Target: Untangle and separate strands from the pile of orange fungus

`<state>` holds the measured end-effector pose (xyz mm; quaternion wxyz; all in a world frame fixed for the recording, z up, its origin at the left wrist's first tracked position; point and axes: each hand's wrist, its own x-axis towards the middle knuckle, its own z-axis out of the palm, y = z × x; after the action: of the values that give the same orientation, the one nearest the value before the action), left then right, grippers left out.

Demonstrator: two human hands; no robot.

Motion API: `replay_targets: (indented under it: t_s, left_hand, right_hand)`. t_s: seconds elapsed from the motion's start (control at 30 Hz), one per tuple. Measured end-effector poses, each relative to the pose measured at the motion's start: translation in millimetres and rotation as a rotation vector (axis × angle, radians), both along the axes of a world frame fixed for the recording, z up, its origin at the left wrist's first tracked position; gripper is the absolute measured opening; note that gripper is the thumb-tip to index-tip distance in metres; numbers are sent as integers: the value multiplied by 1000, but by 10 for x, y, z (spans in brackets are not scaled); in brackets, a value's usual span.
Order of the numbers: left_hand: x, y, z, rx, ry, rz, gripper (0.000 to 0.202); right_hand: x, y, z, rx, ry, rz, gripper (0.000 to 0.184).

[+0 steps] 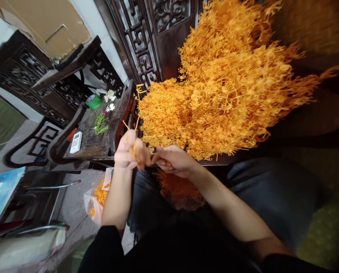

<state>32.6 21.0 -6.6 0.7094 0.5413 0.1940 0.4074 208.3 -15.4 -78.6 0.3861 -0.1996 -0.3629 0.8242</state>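
A large heap of orange plastic sprigs point(232, 87) lies on the dark wooden surface before me, with a denser clump of small pieces at its left end. My left hand point(131, 151) is closed on an orange sprig point(137, 122) whose thin stem and small branching tip stick up above the fist. Close beside it, my right hand point(173, 160) is pinched, with a bit of orange showing between its fingers. The fingertips of both hands nearly meet in front of the heap. Some motion blur covers them, so the exact grip is unclear.
On the carved side table point(106, 121) lie a white remote point(76, 142), green tape point(93, 101) and white flowers with green stems point(101, 124). A plastic bag of orange pieces point(101, 193) stands on the floor. A blue-topped table point(4, 197) is at left.
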Motion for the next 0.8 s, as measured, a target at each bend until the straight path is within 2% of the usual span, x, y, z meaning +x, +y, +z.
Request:
replay_targets:
  t_s: [0.07, 0.13, 0.17, 0.2, 0.23, 0.3, 0.37, 0.43, 0.53, 0.6, 0.67, 0.7, 0.77, 0.8]
  left_hand:
    - [29, -68, 53, -1, 257, -410, 58]
    - [106, -130, 81, 13, 535, -819, 42]
    - [155, -155, 69, 38, 637, -966, 33]
    - [206, -175, 34, 66, 710, -1062, 26]
    - [254, -192, -22, 86, 761, -1105, 23]
    - [325, -210, -173, 98, 823, -1125, 26]
    - [353, -204, -309, 99, 870, -1118, 31]
    - [338, -162, -358, 161, 873, -1084, 31]
    - [234, -41, -238, 315, 764, -978, 21]
    - [125, 41, -116, 378, 684, -844, 29]
    - [31, 93, -56, 379, 642, -587, 42]
    - [7, 103, -60, 365, 631, -407, 43]
    - [28, 92, -124, 338, 633, -64, 37]
    - [71, 75, -170, 329, 639, 64, 30]
  right_hand:
    - [-28, 70, -61, -114, 80, 27, 67]
    - [-8, 109, -89, -119, 115, 42, 67]
    - [13, 116, -92, -90, 111, 39, 65]
    - [36, 114, -88, -51, 88, 28, 62]
    - [58, 107, -79, -10, 40, 15, 59]
    - [91, 83, -50, 86, -127, -14, 49]
    - [112, 62, -13, 217, -314, -48, 38]
    - [136, 49, 31, 344, -416, -117, 31]
    - [216, 44, 95, 426, -392, -311, 27]
    - [299, 50, 127, 480, -384, -455, 24]
    - [376, 59, 144, 562, -420, -588, 21]
    - [403, 64, 146, 604, -451, -641, 19]
    - [420, 72, 136, 681, -509, -707, 15]
    - [409, 76, 125, 724, -530, -715, 14]
